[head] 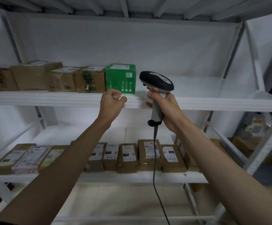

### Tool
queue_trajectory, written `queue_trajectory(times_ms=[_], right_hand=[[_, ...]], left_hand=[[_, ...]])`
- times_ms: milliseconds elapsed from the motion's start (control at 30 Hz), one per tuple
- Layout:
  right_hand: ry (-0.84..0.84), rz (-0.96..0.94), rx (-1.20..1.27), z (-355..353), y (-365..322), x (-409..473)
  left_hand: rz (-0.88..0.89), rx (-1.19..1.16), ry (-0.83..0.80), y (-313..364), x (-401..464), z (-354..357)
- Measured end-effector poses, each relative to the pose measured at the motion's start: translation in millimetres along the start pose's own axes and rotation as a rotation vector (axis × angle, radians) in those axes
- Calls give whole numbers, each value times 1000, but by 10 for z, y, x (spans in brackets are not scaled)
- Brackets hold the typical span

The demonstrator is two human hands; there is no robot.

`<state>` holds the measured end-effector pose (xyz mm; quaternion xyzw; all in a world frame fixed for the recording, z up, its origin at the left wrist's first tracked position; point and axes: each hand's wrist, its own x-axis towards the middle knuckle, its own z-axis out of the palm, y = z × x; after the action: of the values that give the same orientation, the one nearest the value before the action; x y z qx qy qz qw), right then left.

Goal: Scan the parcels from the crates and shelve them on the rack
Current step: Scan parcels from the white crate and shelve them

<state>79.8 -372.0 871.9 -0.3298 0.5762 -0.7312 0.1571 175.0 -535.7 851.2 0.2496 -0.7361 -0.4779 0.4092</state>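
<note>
A white rack [197, 101] carries a green box [120, 78] beside brown parcels [62, 81]. The left hand [111, 103] hovers below the box, fingers loosely curled and empty. The right hand [166, 109] grips a scanner [156, 82].

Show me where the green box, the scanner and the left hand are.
green box [120, 78]: head view, middle of its front face.
scanner [156, 79]: head view, dark top of its head.
left hand [111, 103]: head view, back of the hand.
</note>
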Motion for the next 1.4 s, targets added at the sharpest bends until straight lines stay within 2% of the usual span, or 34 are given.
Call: queue_trajectory(times_ms=[233, 367, 700, 967, 1200, 1400], right_hand=[[65, 80, 112, -667, -88, -1024], [93, 179, 131, -1199, -87, -1827], [312, 387, 123, -2522, 245, -3958], [647, 581, 150, -3153, 605, -5380], [952, 705, 171, -3358, 1108, -6750], [1165, 738, 236, -3495, 1468, -7832]], left_hand=[[-30, 41, -111, 99, -949, 466], [-67, 62, -228, 118, -1731, 835], [-189, 145, -693, 6, -3920, 1768], [-290, 221, -1021, -253, -5251, 2237], [-404, 243, -1287, -767, -6447, 2388], [-481, 331, -1488, -1050, -7362, 2566]])
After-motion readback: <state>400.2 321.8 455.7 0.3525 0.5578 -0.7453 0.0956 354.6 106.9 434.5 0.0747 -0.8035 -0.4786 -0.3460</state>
